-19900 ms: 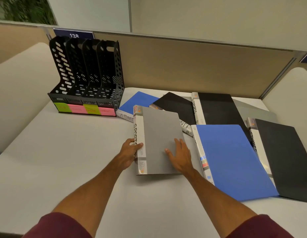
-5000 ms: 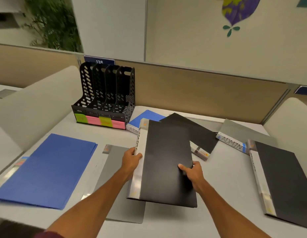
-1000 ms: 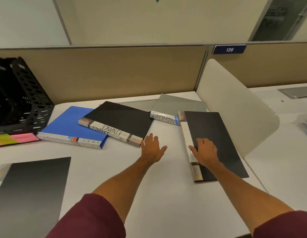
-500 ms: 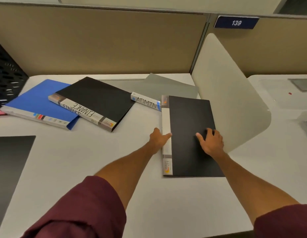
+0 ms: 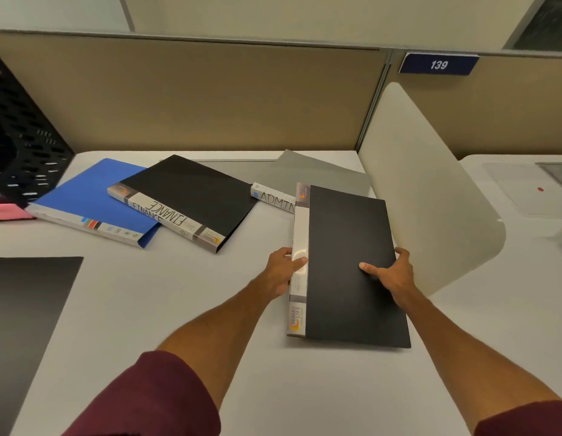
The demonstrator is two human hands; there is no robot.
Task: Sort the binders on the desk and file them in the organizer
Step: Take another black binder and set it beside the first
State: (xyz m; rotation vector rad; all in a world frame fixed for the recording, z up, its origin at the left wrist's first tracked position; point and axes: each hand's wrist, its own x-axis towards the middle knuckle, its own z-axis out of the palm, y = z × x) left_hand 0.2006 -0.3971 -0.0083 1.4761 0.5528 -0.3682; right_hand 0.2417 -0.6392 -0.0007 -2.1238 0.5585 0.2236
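Surface: white desk, tan partition behind, curved white divider at right, plate 139 upper right | left hand grips the spine, right hand the opposite edge of black binder, centre right | organizer at left edge

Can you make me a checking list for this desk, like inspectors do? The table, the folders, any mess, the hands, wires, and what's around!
Surface: white desk, flat.
Job's things: held binder, black, covering part of the grey ADMIN binder; FINANCE binder lying partly on the blue binder; cropped black cover at the left edge; black organizer far left, only partly in view.
Clutter: nothing seen.
Hands: left hand grips the spine side; right hand grips the opposite edge, thumb on the cover.
Cables: nothing seen.
Surroundings: tan partition, white divider on the right, blue sign reading 139.
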